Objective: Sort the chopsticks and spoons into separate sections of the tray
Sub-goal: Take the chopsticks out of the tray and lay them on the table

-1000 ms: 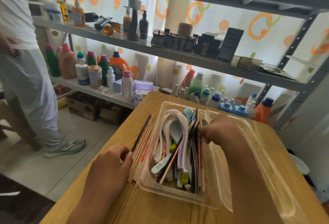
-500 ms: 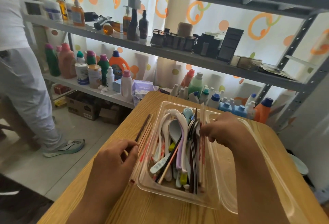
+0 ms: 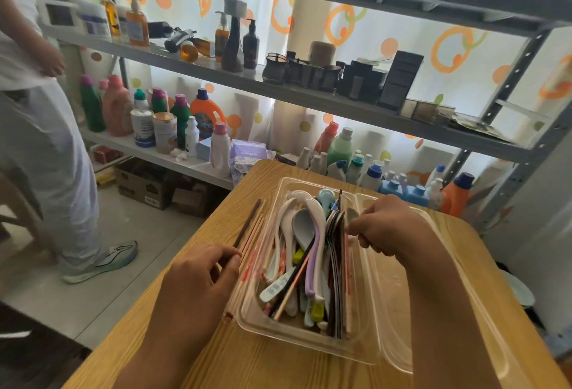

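One clear plastic tray [image 3: 312, 343] with two sections. One round-cornered wooden table [image 3: 278, 367]. Two bare hands: left [image 3: 198, 283], right [image 3: 387, 229]. One dark brown chopstick [image 3: 247, 227] beside several pale wooden chopsticks [image 3: 254, 241] left of tray; exact number unclear. Spoons heaped in left section, overlapping, uncountable: one grey ceramic spoon [image 3: 305, 227], one lilac plastic spoon [image 3: 310, 271] distinct.

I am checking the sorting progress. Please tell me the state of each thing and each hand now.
Clear plastic tray: left section full, right section bare.
Mixed plastic spoons: piled in left section with chopsticks.
Wooden chopsticks bundle: outside tray, on the wooden table.
Left hand: grips that bundle.
Right hand: fingers curled over the tray; held item unclear.
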`<state>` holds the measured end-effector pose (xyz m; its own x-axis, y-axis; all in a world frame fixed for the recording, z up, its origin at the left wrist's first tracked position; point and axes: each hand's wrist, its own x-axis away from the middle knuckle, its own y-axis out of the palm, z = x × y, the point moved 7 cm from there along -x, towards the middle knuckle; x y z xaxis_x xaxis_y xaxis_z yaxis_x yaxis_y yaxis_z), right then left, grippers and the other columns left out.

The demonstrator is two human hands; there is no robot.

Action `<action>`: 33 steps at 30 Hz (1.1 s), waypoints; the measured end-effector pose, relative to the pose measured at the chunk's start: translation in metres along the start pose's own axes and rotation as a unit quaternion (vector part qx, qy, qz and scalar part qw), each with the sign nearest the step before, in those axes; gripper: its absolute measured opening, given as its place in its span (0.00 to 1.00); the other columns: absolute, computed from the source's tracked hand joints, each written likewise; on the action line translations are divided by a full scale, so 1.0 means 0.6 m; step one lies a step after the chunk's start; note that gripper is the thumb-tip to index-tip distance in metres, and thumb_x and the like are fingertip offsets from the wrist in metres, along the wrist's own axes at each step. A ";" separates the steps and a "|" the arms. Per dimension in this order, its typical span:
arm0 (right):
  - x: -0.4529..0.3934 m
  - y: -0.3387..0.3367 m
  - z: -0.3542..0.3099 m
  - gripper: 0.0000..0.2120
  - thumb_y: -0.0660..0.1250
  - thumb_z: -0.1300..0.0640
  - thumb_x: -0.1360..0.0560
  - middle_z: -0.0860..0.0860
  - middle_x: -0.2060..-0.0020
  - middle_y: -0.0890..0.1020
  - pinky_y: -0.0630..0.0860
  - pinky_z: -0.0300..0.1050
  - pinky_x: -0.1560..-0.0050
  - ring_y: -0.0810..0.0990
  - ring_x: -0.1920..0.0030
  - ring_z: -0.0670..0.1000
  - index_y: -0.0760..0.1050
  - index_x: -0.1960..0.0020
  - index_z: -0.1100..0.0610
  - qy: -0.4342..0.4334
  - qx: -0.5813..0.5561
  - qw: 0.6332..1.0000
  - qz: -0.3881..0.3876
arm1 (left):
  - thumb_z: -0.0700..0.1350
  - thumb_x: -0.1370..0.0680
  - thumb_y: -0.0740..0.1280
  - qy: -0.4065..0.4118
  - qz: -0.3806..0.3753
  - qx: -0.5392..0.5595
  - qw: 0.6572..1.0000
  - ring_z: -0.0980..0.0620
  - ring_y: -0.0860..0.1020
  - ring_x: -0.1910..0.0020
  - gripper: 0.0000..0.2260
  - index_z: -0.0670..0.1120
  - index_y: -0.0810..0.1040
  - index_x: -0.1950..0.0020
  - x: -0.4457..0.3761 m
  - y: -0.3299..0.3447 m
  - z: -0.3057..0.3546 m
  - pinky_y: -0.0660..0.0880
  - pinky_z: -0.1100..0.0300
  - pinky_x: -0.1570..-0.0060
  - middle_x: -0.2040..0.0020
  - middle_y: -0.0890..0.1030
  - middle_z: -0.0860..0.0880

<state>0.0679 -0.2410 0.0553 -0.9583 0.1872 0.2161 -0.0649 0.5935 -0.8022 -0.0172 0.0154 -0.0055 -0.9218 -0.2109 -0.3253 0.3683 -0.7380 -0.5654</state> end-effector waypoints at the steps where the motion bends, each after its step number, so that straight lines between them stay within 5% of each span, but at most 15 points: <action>1: -0.001 0.000 0.002 0.11 0.72 0.56 0.25 0.53 0.71 0.79 0.70 0.40 0.71 0.74 0.71 0.48 0.80 0.62 0.63 0.004 0.004 1.000 0.006 | 0.46 0.23 0.68 0.000 0.000 0.000 1.000 0.62 0.76 0.62 0.05 0.53 0.81 0.49 0.000 0.000 0.000 0.68 0.71 0.66 0.59 0.78 0.60; 5: -0.006 -0.001 0.010 0.10 0.74 0.55 0.26 0.53 0.68 0.81 0.71 0.40 0.71 0.76 0.70 0.48 0.79 0.60 0.61 0.020 0.027 0.999 0.029 | 0.46 0.23 0.68 0.001 0.002 0.002 1.000 0.61 0.76 0.63 0.05 0.52 0.82 0.49 0.001 -0.001 -0.002 0.68 0.70 0.66 0.60 0.79 0.60; 10: -0.004 0.025 0.012 0.10 0.74 0.54 0.27 0.51 0.72 0.80 0.66 0.35 0.80 0.73 0.81 0.43 0.79 0.53 0.61 0.031 0.063 0.997 -0.019 | 0.46 0.23 0.68 0.003 0.001 0.002 1.000 0.62 0.76 0.63 0.06 0.53 0.82 0.49 0.000 -0.001 -0.005 0.67 0.70 0.66 0.60 0.79 0.60; 18: -0.002 0.018 0.010 0.09 0.74 0.55 0.27 0.50 0.75 0.78 0.64 0.32 0.82 0.69 0.85 0.42 0.80 0.58 0.62 0.027 0.041 0.998 -0.024 | 0.46 0.23 0.68 0.012 -0.004 0.000 1.000 0.62 0.76 0.63 0.06 0.53 0.81 0.48 -0.001 0.001 -0.004 0.69 0.70 0.66 0.59 0.78 0.61; 26: 0.024 -0.056 -0.014 0.11 0.69 0.55 0.24 0.54 0.71 0.77 0.69 0.40 0.70 0.72 0.71 0.49 0.80 0.59 0.63 -0.062 -0.109 0.988 0.089 | 0.45 0.25 0.69 0.036 -0.009 0.063 0.997 0.64 0.76 0.58 0.07 0.58 0.78 0.53 0.003 -0.001 0.012 0.73 0.69 0.66 0.61 0.79 0.62; 33: 0.050 0.024 -0.079 0.09 0.68 0.58 0.23 0.50 0.77 0.71 0.63 0.39 0.74 0.65 0.77 0.47 0.83 0.51 0.64 -0.141 -0.320 0.927 -0.138 | 0.52 0.27 0.65 0.012 -0.023 0.212 0.977 0.59 0.78 0.65 0.07 0.55 0.83 0.57 0.009 0.000 0.025 0.73 0.65 0.70 0.63 0.82 0.60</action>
<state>0.0514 -0.1894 0.0766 -0.9701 -0.1995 0.1382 -0.2268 0.9478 -0.2241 -0.0239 0.0045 0.0045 -0.9311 -0.1605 -0.3276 0.2393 -0.9466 -0.2163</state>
